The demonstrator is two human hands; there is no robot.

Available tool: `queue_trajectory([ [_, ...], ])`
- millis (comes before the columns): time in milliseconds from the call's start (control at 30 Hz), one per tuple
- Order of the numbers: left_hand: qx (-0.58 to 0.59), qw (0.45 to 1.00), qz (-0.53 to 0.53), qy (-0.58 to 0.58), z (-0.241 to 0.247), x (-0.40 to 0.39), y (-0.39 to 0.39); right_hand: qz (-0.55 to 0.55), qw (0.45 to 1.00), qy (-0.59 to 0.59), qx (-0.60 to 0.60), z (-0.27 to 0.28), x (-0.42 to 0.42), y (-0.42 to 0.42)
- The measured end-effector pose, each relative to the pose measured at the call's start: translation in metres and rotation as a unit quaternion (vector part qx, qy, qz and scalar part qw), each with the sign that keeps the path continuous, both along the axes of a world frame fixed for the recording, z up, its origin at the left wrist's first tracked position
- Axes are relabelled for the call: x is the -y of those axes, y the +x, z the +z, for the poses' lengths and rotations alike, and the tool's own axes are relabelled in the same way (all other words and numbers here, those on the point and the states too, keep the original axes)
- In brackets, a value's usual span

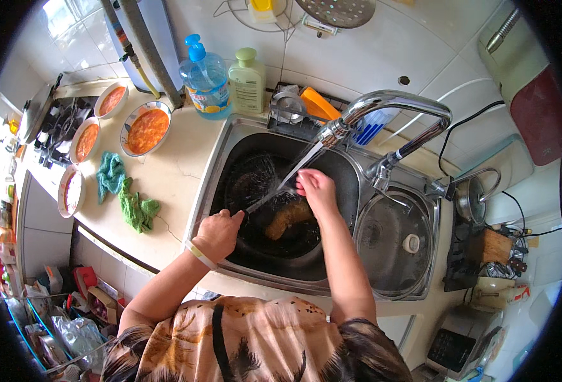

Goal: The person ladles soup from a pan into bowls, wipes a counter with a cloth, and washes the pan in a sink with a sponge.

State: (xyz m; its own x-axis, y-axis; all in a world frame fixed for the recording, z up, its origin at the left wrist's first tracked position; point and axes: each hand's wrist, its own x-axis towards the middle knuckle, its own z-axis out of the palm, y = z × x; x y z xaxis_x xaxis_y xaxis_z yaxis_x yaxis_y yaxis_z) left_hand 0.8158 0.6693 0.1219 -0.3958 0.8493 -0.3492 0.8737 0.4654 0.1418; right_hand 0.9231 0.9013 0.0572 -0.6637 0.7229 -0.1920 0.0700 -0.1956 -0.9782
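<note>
My left hand (220,232), with a pale band at the wrist, grips the dark handle of a knife (264,198) over the left basin. Its blade points up and right into the stream from the chrome faucet (331,133), and water sprays off it. Near the blade's far end, my right hand (315,188) has its fingers curled beside the stream; whether they touch or hold something cannot be told. Below lies a brown, elongated item (288,218), possibly a sponge or scrubber, inside the dark sink basin (243,148).
Bowls of reddish-orange food (146,129) stand on the left counter, near a teal cloth (109,174) and a green cloth (138,205). A blue pump bottle (207,86) and a green bottle (247,81) stand behind the sink. A second basin (395,243) adjoins at right.
</note>
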Motion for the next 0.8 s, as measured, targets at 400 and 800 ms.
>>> queue_trajectory([
  [400, 0.048, 0.997, 0.053, 0.042, 0.035, 0.031, -0.01, 0.019, 0.968, 0.122, 0.22, -0.07, -0.006, -0.039],
  [800, -0.056, 0.998, -0.037, 0.013, 0.033, 0.044, -0.02, 0.187, 0.817, 0.224, 0.498, -0.121, 0.02, 0.006],
])
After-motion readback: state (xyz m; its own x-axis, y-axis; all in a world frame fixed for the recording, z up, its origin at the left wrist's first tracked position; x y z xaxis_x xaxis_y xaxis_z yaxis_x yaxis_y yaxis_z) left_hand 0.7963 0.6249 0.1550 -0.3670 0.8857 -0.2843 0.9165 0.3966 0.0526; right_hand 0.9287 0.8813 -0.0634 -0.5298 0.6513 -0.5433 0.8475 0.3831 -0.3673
